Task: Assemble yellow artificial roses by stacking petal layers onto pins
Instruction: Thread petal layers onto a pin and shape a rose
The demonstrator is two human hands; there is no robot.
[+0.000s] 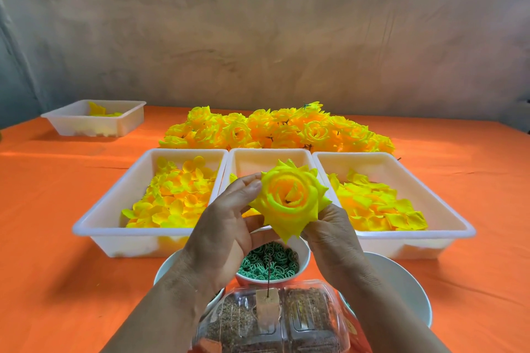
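One orange cloth (57, 238) covers the table. Three white trays sit side by side across the middle. The left tray (94, 226) holds rounded yellow petals (175, 198). The right tray (459, 226) holds pointed ones. The middle tray (269, 157) is mostly hidden behind my hands.

Behind them: a heap of finished roses (275, 129). Far left, well apart: a smaller tray (94, 123) with a few petals.

Near me: a bowl (304, 255) of green rings (266, 264), set between two other white bowls, contents not readable. Closest: a clear plastic box (272, 321) with a thin pin (268, 275) standing upright from its top.

Both hands are raised above the ring bowl. My left hand (226, 226) pinches the left edge of the rose (289, 198) between thumb and fingers. My right hand (332, 232) grips it from below on the right. The bloom faces me, above the pin.
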